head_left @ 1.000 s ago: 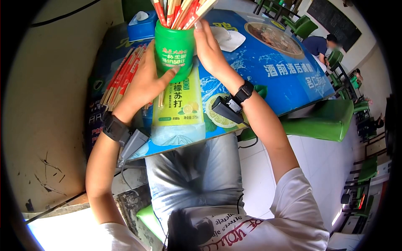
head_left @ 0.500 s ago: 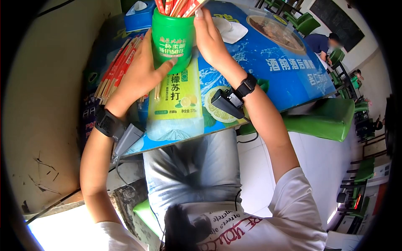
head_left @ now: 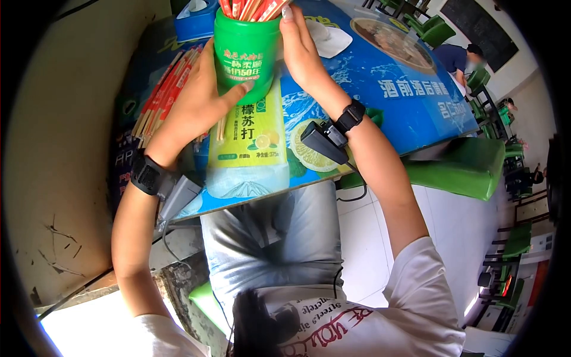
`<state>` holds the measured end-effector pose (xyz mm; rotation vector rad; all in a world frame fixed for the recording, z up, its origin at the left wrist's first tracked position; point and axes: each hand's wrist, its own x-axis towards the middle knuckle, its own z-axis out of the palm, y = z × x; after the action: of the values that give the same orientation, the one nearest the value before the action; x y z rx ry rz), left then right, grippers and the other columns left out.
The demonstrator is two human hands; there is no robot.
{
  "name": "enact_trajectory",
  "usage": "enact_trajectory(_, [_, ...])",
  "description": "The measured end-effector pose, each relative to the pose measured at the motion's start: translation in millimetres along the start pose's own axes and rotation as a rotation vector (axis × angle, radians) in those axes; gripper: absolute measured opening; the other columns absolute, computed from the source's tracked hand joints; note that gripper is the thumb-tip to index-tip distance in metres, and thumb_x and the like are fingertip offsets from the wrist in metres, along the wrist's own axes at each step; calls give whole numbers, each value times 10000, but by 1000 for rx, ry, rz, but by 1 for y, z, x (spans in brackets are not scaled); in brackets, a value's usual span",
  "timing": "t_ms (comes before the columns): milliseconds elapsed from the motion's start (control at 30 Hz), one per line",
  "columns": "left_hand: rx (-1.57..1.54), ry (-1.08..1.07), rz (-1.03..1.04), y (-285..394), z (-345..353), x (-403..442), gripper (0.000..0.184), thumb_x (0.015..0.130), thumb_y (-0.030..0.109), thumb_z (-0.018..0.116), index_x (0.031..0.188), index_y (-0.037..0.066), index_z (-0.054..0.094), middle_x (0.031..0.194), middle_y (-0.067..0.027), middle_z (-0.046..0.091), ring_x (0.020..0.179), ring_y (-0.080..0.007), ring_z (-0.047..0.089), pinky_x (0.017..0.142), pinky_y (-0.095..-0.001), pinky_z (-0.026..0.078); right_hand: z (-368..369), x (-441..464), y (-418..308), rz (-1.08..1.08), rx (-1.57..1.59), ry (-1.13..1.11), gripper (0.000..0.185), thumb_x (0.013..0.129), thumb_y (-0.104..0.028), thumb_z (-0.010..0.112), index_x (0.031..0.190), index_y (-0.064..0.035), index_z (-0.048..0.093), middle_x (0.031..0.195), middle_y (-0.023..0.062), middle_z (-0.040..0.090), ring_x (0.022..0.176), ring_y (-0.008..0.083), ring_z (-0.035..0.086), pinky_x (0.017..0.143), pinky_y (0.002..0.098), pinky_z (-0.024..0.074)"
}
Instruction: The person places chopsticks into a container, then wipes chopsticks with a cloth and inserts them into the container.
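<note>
A green plastic cup (head_left: 247, 56) with pale Chinese lettering stands upright at the table's far side, full of chopsticks (head_left: 253, 9) in red and white paper wrappers. My left hand (head_left: 199, 95) is closed around its left side, the thumb across the lower front. Along the cup's right side my right hand (head_left: 300, 50) rests with fingers stretched up, the fingertips by the rim. Its thumb is hidden. Several more wrapped chopsticks (head_left: 169, 89) lie in a pile on the table left of my left hand. A loose pair of bare stick ends (head_left: 221, 128) shows below my left thumb.
The table (head_left: 369, 128) has a blue printed top. Behind the cup are a blue tissue box (head_left: 195, 22) and a white crumpled tissue (head_left: 330, 41). A wall (head_left: 65, 149) borders the left. A green chair (head_left: 455, 169) stands at the right edge; a person (head_left: 455, 62) sits farther off.
My right hand has shifted slightly up and right along the cup's side. The cup and my left hand have barely moved.
</note>
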<state>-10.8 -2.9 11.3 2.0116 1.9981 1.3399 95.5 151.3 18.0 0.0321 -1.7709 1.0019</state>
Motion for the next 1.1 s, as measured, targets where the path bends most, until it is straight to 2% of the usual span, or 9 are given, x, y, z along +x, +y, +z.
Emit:
enact_trajectory(100, [-6, -78, -29, 5, -4, -1, 827, 804, 206, 660, 1389, -49, 134, 1304, -278, 389, 1223, -347, 416, 997, -376, 363, -6, 4, 11, -23, 20, 17, 432, 989, -378, 285, 1206, -29, 421, 1121, 139, 529, 1055, 202, 485, 934, 320, 358])
enact_trajectory(233, [-24, -141, -73, 12, -8, -4, 830, 814, 248, 670, 1397, -37, 153, 1384, -242, 323, 1317, -296, 296, 1064, -358, 267, -12, 7, 18, 80, -18, 85, 539, 981, -427, 261, 1216, 17, 457, 1150, 186, 545, 1088, 235, 492, 945, 315, 355])
enact_trajectory(433, [-31, -180, -97, 8, -12, -4, 830, 796, 288, 686, 1386, -38, 201, 1377, -259, 333, 1307, -320, 312, 1060, -365, 273, -18, 7, 21, 136, -144, 84, 556, 972, -434, 282, 1025, 41, 566, 929, 212, 625, 930, 321, 585, 832, 364, 427])
enact_trajectory(533, [66, -253, -130, -1, -15, -5, 830, 763, 284, 709, 1375, -23, 241, 1302, -267, 394, 1231, -350, 382, 1017, -379, 321, -35, 13, 23, 128, -445, 81, 396, 950, -333, 382, 950, -1, 598, 887, 232, 620, 880, 423, 564, 751, 412, 454])
enact_trajectory(567, [161, -264, -119, -5, -12, -8, 819, 749, 263, 716, 1370, -10, 257, 1243, -266, 437, 1167, -360, 441, 978, -385, 362, -47, 12, 41, 79, -529, 52, 315, 903, -277, 464, 951, -1, 609, 848, 202, 637, 839, 383, 593, 759, 400, 464])
enact_trajectory(600, [257, -273, -108, -8, -10, -10, 809, 735, 241, 723, 1366, 3, 274, 1183, -265, 481, 1102, -369, 499, 940, -392, 402, -59, 8, 61, 115, -559, 32, 296, 872, -271, 507, 966, -10, 612, 864, 200, 633, 841, 370, 597, 775, 392, 467])
enact_trajectory(800, [261, -278, -165, -4, -15, -11, 826, 687, 245, 753, 1354, 43, 309, 1182, -261, 479, 1082, -386, 505, 925, -408, 410, -79, 3, 90, 225, -718, 12, 454, 767, -323, 637, 1117, -45, 562, 1087, 239, 504, 972, 355, 553, 865, 374, 452])
enact_trajectory(900, [196, -364, -240, -4, -21, -7, 870, 688, 291, 765, 1355, -9, 294, 1343, -290, 328, 1241, -390, 375, 1002, -400, 347, -78, 0, 86, 252, -853, -23, 545, 745, -362, 655, 1167, -42, 527, 1135, 248, 452, 1016, 365, 531, 891, 371, 441])
enact_trajectory(1100, [228, -382, -255, 1, -21, -6, 809, 726, 246, 734, 1353, -16, 293, 975, -271, 587, 929, -331, 599, 809, -369, 450, -82, -2, 78, 344, -942, -243, 589, 739, -414, 649, 1169, -31, 526, 1104, 240, 462, 1031, 379, 524, 897, 357, 439])
